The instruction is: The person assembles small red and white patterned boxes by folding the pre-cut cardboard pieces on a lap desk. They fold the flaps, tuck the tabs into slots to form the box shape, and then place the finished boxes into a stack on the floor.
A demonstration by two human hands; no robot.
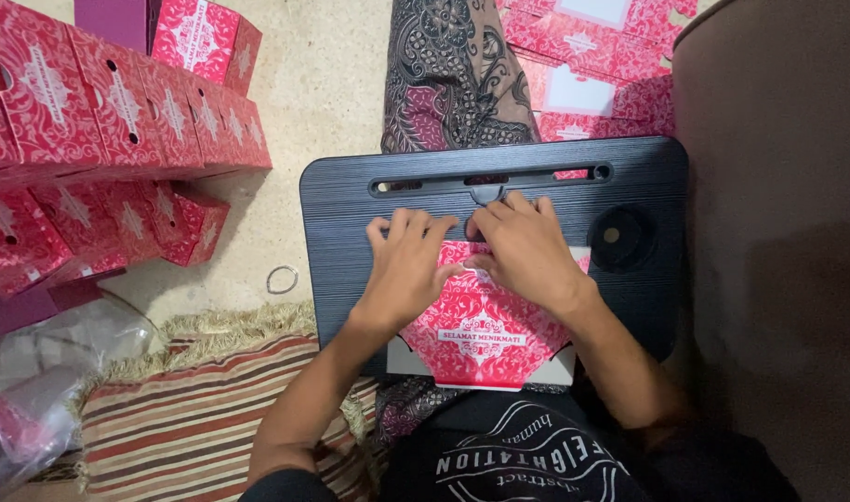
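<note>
**Both hands pressed flat on a red carton blank**

The left hand (406, 265) and the right hand (527, 251) lie side by side, palms down, on the upper part of a red patterned carton blank (481, 339). The blank lies flat on a small black desk (351, 204), with its lower edge reaching the near rim, just above the person's dark shirt.

The left forearm comes in from the lower left and slopes up to the right. Its wrist is nearly straight. The fingers (402, 226) are stretched out and slightly spread, tips pointing away from the body, resting past the blank's top edge on the desk surface; the thumb points toward the other hand.

The right forearm comes in from the lower right, angled up to the left. Its fingers (523, 206) are extended and held close together, tips near the slot that runs along the far side of the desk. The two thumbs meet, or nearly meet, over the carton's middle. Neither hand is closed round anything: both are open and pressing down.

A round recess (618, 239) sits in the desk to the right of the right hand. Stacked red boxes (118, 112) stand on the floor well to the left, and more flat red blanks (592, 74) lie beyond the desk. A striped rug (192, 418) lies under the left elbow.
</note>
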